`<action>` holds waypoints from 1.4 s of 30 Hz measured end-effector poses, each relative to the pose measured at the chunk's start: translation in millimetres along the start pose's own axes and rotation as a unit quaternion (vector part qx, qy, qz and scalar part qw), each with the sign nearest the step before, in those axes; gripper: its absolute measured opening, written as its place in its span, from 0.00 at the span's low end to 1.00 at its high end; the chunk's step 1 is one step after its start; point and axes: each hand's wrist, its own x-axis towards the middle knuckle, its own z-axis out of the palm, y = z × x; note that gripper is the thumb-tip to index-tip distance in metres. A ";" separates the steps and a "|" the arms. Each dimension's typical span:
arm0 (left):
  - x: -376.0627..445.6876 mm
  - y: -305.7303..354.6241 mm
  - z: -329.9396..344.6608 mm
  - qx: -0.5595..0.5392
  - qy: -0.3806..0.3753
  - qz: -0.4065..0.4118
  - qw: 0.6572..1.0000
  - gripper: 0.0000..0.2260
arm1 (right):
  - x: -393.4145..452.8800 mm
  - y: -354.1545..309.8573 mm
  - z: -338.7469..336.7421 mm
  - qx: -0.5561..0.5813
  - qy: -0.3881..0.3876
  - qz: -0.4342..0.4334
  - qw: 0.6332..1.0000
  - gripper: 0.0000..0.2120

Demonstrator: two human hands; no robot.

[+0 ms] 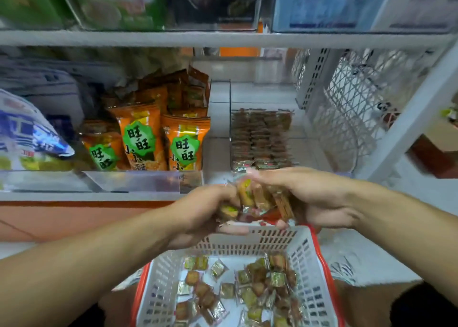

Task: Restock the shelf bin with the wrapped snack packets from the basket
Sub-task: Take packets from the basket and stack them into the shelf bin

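White slotted plastic forms the basket (301, 250) at the bottom of the head view, and many small wrapped snack packets (250, 292) lie loose on its floor. Above its far rim, the left hand (198, 214) and the right hand (314, 197) are cupped toward each other around a handful of packets (257, 200), fingers curled in on both sides so that the bundle is pressed between the palms; some wrappers stick out at the bottom between the two thumbs. The bundle sits just in front of the clear shelf bin (231, 118), whose rows of the same packets (260, 138) are stacked flat and fill only its front part, with bare shelf behind them. To its left stand orange snack bags (184, 145) in a neighbouring compartment. The step in hand seems to be squaring up the handful before it goes into the bin. It would go best if both hands kept an even squeeze, with the lower fingers closed under the loose wrappers, since the film looks slick and a packet could slip back into the basket. Turning the packets flat and aligned before lifting them over the bin's low front edge should let them land on the existing rows without toppling them.
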 end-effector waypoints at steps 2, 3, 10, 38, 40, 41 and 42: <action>-7.4 12.8 5.4 -0.107 0.013 0.006 0.994 0.15 | -5.7 -10.3 -3.6 0.038 -0.015 -0.015 0.999 0.27; -9.4 17.8 6.7 -0.141 0.010 0.009 0.990 0.15 | -5.7 -14.3 -6.1 0.053 -0.031 -0.020 0.998 0.28; 0.6 22.0 16.3 -0.073 0.005 0.083 0.994 0.20 | -1.0 -23.9 -22.5 0.147 -0.147 -0.022 0.978 0.29; 2.1 19.6 14.8 -0.161 0.053 0.166 0.971 0.19 | 5.6 -2.0 -32.1 0.184 0.041 -0.151 0.970 0.17; 2.2 19.4 14.8 -0.143 0.055 0.173 0.973 0.18 | 4.9 -2.4 -31.0 0.172 0.023 -0.147 0.974 0.17; 2.1 19.3 14.5 -0.133 0.054 0.175 0.974 0.18 | 4.2 -2.7 -30.4 0.160 0.013 -0.144 0.976 0.17; 1.9 19.4 14.2 -0.124 0.048 0.176 0.975 0.17 | 3.3 -3.1 -30.0 0.148 0.004 -0.140 0.979 0.17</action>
